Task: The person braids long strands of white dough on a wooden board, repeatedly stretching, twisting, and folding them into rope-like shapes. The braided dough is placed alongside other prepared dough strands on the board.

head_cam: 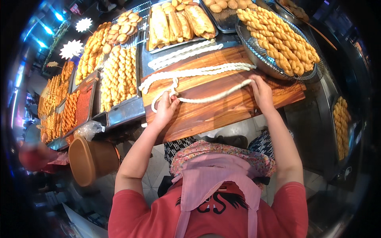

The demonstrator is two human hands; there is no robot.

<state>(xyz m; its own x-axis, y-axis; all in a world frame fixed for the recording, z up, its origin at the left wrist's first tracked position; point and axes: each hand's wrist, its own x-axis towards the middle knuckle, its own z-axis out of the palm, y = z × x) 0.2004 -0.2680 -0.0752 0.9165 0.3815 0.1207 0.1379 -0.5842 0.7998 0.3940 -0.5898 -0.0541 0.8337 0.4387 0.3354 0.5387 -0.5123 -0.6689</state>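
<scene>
A pale strand of raw twisted dough [218, 96] stretches between my two hands over a wooden board [205, 119]. My left hand [167, 107] pinches it near a loop and a small twisted crossing at the board's left. The fingers of my right hand [262, 90] hold its far end, below the wire basket. Behind this strand, long twisted dough ropes [196, 72] lie across the board, bunched together. Farther back, more white dough twists [184, 55] rest on the metal surface beside the board's rear edge.
Fried dough twists [279, 38] fill a wire basket [265, 61] at the board's back right. Trays of fried twists [119, 77] and flat golden pastries [181, 23] stand left and behind. A brown bin [89, 160] is at lower left; a person in red [38, 156] is beyond it.
</scene>
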